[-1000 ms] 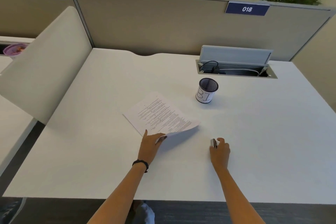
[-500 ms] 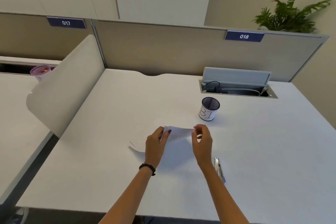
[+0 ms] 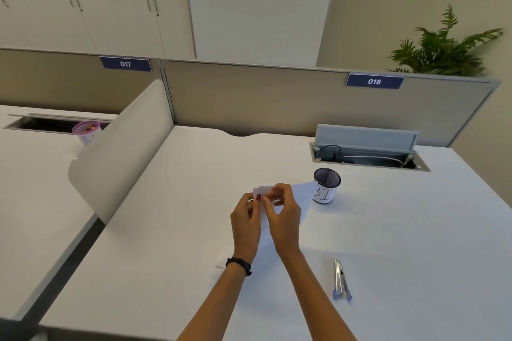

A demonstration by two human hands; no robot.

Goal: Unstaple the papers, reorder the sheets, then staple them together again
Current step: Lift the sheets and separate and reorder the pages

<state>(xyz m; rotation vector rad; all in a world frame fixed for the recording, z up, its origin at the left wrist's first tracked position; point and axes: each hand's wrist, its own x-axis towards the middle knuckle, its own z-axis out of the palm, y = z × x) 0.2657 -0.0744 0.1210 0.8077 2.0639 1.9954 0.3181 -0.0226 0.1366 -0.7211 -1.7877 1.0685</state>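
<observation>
Looks like the unstapling step: both hands, left hand [image 3: 246,219] and right hand [image 3: 284,214], pinch a corner of the papers [image 3: 300,191] lifted over the desk [image 3: 401,230], probably picking at the staple, and the stapler [image 3: 341,279] lies at 5 o'clock.

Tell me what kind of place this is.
Most likely an open-plan office: numbered cubicle partitions, sign 017 and sign 018, white desk with a cable hatch, mesh pen cup. Both hands, left hand and right hand, hold the papers.
</observation>
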